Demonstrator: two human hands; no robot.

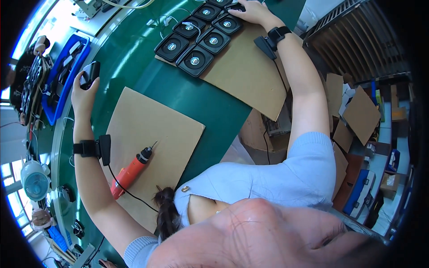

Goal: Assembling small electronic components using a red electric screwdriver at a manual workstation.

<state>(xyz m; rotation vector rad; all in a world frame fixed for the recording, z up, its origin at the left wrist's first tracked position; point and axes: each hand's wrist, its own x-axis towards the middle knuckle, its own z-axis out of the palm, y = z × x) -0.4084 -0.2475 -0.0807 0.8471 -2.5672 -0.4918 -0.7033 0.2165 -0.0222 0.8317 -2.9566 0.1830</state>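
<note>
My left hand (85, 91), out at the left, has its fingers wrapped round a small black boxy part (90, 73). My right hand (253, 12) reaches to the far end of a group of square black speakers (195, 60), its fingers closed on the edge of one speaker (234, 8). Several of these speakers, with silvery round centres, lie in rows on a cardboard sheet (250, 73). Below my left hand, an orange-red electric screwdriver (132, 172) rests on a second cardboard sheet (165, 123), its bit pointing away from me.
The green tabletop (219, 109) carries both sheets. A blue tray (52, 105) of dark parts stands at the left edge. White cables with connectors (166, 20) lie beyond the speakers. Cardboard boxes (353, 111) and a slatted rack (357, 40) stand at the right. Other people are at the left.
</note>
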